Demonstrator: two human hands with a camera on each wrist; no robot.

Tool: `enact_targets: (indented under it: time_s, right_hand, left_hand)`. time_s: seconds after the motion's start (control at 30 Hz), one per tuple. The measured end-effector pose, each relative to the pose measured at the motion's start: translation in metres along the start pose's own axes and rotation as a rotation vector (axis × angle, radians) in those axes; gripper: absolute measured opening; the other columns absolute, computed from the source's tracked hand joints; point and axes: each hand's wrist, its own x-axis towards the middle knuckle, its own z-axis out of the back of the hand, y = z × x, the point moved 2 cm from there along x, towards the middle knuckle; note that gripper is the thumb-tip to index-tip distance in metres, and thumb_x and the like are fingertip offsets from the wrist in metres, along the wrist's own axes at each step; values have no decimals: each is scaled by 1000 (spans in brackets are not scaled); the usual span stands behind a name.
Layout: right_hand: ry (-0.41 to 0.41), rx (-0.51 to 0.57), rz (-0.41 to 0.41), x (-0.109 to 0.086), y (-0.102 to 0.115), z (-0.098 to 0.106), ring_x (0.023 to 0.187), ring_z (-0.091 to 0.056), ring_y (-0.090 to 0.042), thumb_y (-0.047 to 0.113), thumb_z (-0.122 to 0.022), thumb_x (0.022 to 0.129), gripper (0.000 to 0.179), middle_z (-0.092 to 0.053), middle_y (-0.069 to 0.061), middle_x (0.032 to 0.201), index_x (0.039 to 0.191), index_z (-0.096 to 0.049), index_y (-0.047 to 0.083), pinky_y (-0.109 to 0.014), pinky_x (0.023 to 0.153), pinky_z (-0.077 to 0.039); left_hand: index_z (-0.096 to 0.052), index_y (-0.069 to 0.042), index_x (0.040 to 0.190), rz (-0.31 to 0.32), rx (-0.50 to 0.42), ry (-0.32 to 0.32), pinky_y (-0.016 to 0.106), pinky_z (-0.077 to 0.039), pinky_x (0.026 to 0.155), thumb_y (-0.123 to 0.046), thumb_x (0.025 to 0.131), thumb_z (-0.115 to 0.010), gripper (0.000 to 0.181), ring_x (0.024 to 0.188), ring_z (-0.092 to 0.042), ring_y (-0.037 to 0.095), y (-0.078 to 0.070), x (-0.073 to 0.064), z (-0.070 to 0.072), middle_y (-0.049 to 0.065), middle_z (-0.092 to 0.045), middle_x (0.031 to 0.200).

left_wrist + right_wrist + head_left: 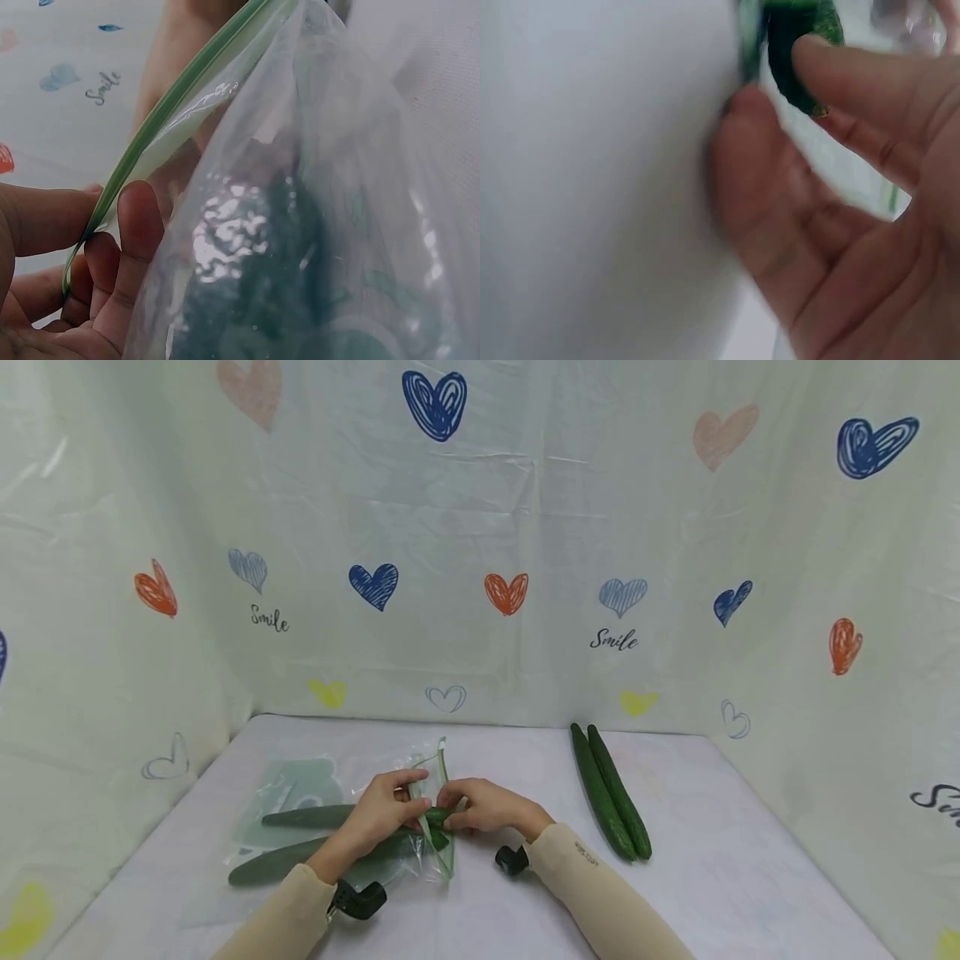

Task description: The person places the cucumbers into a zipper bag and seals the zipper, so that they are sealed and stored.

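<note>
On the white worktop (735, 860) lies a clear soft plastic bag (375, 180) with a green edge strip (161, 109). Most of the upper long green cucumber (311, 817) and of the lower long green cucumber (281, 862) is inside it. Their long axes run from left to right, roughly across the line of the strip, and their right ends show at the mouth.

The left hand (378, 810) pinches the strip; its grip is closed there. The right hand (487, 803) is nearer to those ends, just at their right side. Its fingers are bent, with a small gap, at the end of the upper cucumber; whether this grip holds it or only touches, I cannot tell.

Well apart, to the right, two dark green cucumbers (598, 793) lie side by side, pointing away from the person.
</note>
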Motion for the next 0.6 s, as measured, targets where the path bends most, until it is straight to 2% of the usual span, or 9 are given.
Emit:
enact_targets:
  time_s: [0.1,0.2,0.3,0.43,0.6]
  right_hand:
    - [17,-82,3,6,7,-3,53,-59,-11,17,-67,91,21,-63,6,87,108,-58,25,-23,51,-51]
    - [22,-115,-30,9,10,-5,50,-58,-12,19,-66,91,23,-62,6,83,110,-56,27,-24,49,-50]
    - [18,-96,-51,9,9,-6,50,-58,-13,19,-67,91,24,-62,5,82,111,-57,27,-25,48,-51]
    - [11,-87,-37,9,9,-5,50,-58,-12,19,-67,91,23,-62,5,81,110,-57,26,-25,48,-50]
    - [-15,-70,-50,6,6,-3,53,-58,-10,14,-68,89,14,-61,7,84,98,-58,19,-23,49,-51]
  left_hand:
    - [-49,8,134,-3,-15,7,37,-56,56,-2,86,-68,52,56,-60,28,-3,-1,0,10,-51,63]
    - [-48,10,134,-14,-32,12,38,-56,57,-1,87,-67,52,56,-60,31,-8,-5,-1,10,-51,64]
    - [-47,10,134,-12,-32,9,40,-56,57,-1,87,-67,52,57,-60,32,-8,-5,-1,10,-51,64]
    - [-47,9,135,-11,-25,8,39,-56,57,-2,87,-68,53,57,-60,31,-1,0,1,8,-51,64]
    - [-47,9,134,-6,1,-3,40,-56,57,0,87,-66,52,57,-60,33,2,3,0,8,-49,62]
